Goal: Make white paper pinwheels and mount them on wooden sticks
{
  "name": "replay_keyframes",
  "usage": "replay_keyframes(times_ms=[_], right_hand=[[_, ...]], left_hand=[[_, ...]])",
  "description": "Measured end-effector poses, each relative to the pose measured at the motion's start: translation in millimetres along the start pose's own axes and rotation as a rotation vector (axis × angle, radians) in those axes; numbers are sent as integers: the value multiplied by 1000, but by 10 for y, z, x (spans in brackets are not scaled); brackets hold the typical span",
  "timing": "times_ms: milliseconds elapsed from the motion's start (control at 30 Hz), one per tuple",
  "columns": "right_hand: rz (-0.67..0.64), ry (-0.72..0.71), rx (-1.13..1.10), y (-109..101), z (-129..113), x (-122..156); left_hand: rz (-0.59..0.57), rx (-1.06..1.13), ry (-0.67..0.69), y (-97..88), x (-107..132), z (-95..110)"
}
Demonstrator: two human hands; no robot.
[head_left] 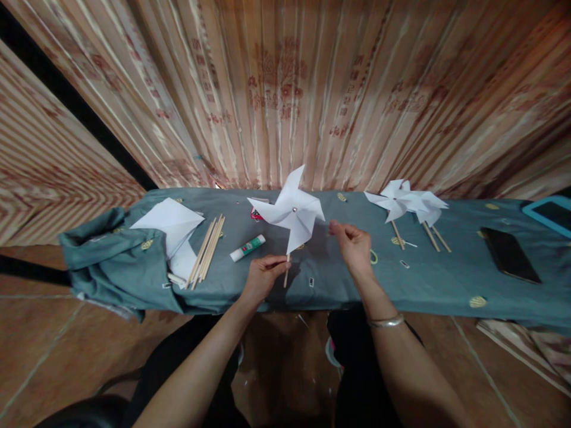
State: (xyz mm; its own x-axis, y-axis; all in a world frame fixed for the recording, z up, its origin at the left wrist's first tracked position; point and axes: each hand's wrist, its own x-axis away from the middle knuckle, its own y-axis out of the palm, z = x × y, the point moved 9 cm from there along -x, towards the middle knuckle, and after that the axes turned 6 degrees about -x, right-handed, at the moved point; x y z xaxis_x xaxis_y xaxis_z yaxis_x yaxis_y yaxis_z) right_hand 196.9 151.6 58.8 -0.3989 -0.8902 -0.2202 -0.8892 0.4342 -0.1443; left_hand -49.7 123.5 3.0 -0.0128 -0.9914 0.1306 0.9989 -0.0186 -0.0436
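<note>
A white paper pinwheel (307, 217) with a small shiny pin at its centre stands upright above the table, its blades facing me. My left hand (263, 274) pinches its thin wooden stick (286, 279) just below the paper. To the right of the blades is my right hand (352, 242), fingers curled and thumb against the forefinger; no object shows in it, and it is apart from the paper. A green and white glue stick (248, 248) lies left of the pinwheel. Behind the left blade, a small red item (256, 214) is partly hidden.
White paper pieces (172, 223) and several wooden sticks (206, 252) lie at the left on the grey-green tablecloth (428, 291). Finished pinwheels (395, 199) overlap at the right. Farther right are a black phone (511, 254) and a blue-framed device (551, 214). A patterned curtain (285, 89) hangs behind.
</note>
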Motion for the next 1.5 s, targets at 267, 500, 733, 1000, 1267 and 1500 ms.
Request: replay_keyframes(times_ms=[267, 500, 733, 1000, 1267, 1500], right_hand=[[-13, -19, -125, 49, 72, -200], [-29, 69, -308, 108, 93, -152], [-60, 155, -407, 218, 103, -19], [-151, 213, -481, 378, 111, 112], [-228, 261, -519, 522, 120, 257], [-296, 332, -570, 619, 32, 378]], left_hand=[[-91, -41, -41, 108, 56, -77], [-70, -17, -55, 71, 35, -46], [-24, -29, -32, 11, 25, 9], [21, 9, -37, -19, 7, 9], [32, 63, -56, -5, -3, 10], [33, 64, -56, -1, -6, 21]])
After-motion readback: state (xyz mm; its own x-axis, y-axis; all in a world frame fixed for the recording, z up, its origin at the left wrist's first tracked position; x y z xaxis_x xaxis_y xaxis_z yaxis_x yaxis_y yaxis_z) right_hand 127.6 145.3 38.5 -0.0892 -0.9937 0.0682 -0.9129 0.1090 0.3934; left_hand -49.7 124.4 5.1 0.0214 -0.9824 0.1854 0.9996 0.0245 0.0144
